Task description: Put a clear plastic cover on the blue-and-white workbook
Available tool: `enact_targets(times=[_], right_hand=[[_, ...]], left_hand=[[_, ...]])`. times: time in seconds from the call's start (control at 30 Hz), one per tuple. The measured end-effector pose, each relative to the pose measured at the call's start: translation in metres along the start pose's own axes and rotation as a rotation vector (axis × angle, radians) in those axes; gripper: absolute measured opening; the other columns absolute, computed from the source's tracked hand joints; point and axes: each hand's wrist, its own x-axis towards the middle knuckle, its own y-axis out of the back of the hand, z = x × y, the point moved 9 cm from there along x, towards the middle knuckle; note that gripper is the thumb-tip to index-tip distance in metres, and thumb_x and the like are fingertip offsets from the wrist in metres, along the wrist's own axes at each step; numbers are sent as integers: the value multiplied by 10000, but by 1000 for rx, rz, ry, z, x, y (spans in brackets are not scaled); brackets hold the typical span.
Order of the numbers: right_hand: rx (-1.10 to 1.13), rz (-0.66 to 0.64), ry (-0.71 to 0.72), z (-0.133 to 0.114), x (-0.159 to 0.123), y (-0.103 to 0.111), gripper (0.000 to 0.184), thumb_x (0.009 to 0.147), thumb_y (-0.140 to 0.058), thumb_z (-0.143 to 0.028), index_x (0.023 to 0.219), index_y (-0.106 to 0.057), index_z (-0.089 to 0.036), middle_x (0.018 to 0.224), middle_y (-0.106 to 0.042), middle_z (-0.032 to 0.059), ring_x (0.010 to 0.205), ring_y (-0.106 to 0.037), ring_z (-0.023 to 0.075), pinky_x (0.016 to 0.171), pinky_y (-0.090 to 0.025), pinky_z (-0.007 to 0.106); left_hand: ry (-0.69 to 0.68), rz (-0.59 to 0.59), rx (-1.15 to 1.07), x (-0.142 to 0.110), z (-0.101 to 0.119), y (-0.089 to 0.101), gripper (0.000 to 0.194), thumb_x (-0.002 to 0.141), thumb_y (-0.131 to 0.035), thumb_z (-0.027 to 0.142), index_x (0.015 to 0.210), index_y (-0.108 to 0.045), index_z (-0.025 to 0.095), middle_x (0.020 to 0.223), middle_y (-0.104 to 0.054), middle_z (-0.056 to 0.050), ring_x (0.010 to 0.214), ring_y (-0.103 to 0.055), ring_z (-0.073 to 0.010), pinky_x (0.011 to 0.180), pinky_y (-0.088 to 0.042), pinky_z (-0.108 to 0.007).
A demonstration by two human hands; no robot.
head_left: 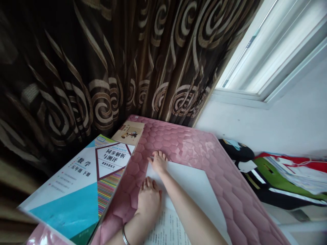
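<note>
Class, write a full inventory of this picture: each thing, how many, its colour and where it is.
Curtain: one, dark brown with pale swirls, behind the table
Window: one, white-framed, upper right
Wall: one, white, below the window
Table cover: one, pink, under the books and paper
Workbook: one, mainly white and blue, left
Small book: one, tan, behind the workbook
Paper: one visible sheet, white with dark print, centre
Cloth items: several, black, green, red, white, far right
Bracelet: one, silver, left wrist
Left hand: one, bare, at the paper's left edge
Right hand: one, bare, at its far-left corner
</note>
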Motion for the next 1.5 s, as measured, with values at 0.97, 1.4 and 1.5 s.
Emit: enact_targets(times=[0.97,1.4,1.5], right_hand=[[-8,-65,200,5,-14,-2,401,945,-435,-344,1315,-530,-221,1427,-465,86,1280,-407,242,1036,-321,362],[40,-293,118,180,-107,40,561,945,-354,-407,1472,-358,-215,1566,-216,49,1447,-189,185,1177,-211,400],[61,-249,53,209,-114,52,542,951,-335,-380,1451,-399,-182,1548,-271,59,1431,-244,174,1173,-234,364]], left_hand=[[-12,-1,77,-2,2,3,412,929,-424,173,1299,-562,54,1340,-544,-243,1213,-554,-309,954,-494,-411],[-32,68,159,-3,3,7,386,936,-415,174,1261,-599,75,1316,-564,-232,1169,-585,-288,893,-514,-375],[-41,107,215,-6,8,15,386,923,-404,135,1233,-624,71,1277,-592,-234,1120,-612,-293,1001,-434,-479]])
